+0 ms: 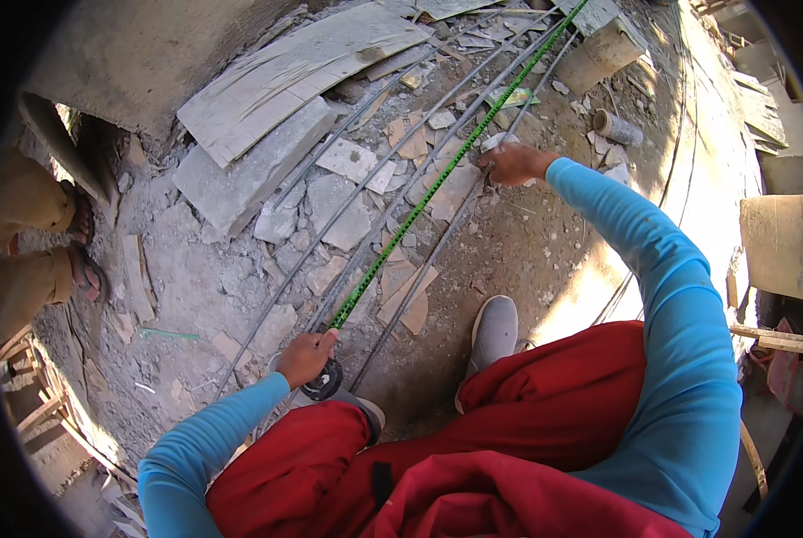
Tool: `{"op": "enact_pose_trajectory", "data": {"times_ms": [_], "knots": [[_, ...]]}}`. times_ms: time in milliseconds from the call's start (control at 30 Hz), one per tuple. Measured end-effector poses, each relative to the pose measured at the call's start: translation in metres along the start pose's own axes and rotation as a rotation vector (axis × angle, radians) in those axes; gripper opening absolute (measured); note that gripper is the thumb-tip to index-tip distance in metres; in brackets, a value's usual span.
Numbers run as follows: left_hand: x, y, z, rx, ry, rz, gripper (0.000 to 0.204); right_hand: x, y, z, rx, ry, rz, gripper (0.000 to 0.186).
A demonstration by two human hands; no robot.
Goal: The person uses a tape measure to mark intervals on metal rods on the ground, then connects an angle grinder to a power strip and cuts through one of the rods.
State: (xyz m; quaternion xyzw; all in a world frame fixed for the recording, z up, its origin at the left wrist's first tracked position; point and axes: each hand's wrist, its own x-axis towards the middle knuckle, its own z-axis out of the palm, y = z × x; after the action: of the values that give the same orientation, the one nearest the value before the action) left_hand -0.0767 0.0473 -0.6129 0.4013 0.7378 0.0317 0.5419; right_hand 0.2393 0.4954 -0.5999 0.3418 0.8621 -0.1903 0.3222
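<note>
My left hand (pixel 305 357) is closed on a black tape measure (pixel 322 381) near my left shoe, pinching its extended green blade (pixel 421 203) where it leaves the case. The blade runs diagonally up to the top right, over and alongside several long steel rods (pixel 366 181). My right hand (pixel 514 165) is closed beside one rod, right of the blade; a pale object (pixel 496 141) shows at its fingers, but I cannot make out what it holds.
Concrete slabs (pixel 249 161), pale sheets (pixel 298 76) and broken fragments litter the ground. A person's sandalled foot (pixel 89 273) is at the left. A short pipe (pixel 619 126) and blocks (pixel 774 242) lie rightward. Wooden pieces (pixel 52 408) sit lower left.
</note>
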Motion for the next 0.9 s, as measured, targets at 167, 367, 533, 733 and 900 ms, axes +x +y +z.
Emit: {"op": "enact_pose_trajectory", "data": {"times_ms": [167,367,533,733,900], "knots": [[0.001,-0.003,0.003,0.014,0.009,-0.016,0.065,0.003,0.003,0.001,-0.045,0.052,-0.043,0.042],[0.001,-0.001,0.004,0.000,0.013,-0.027,0.063,0.013,0.004,0.006,-0.143,0.063,-0.093,0.029],[0.002,-0.002,0.004,-0.014,0.009,-0.005,0.062,0.017,0.006,0.017,-0.110,0.128,-0.136,0.025],[-0.001,0.005,0.001,0.012,0.004,-0.022,0.061,0.019,0.010,0.024,-0.108,0.215,-0.196,0.024],[-0.004,0.011,0.000,0.012,0.008,-0.031,0.060,0.018,0.009,0.025,-0.121,0.238,-0.222,0.023]]}}
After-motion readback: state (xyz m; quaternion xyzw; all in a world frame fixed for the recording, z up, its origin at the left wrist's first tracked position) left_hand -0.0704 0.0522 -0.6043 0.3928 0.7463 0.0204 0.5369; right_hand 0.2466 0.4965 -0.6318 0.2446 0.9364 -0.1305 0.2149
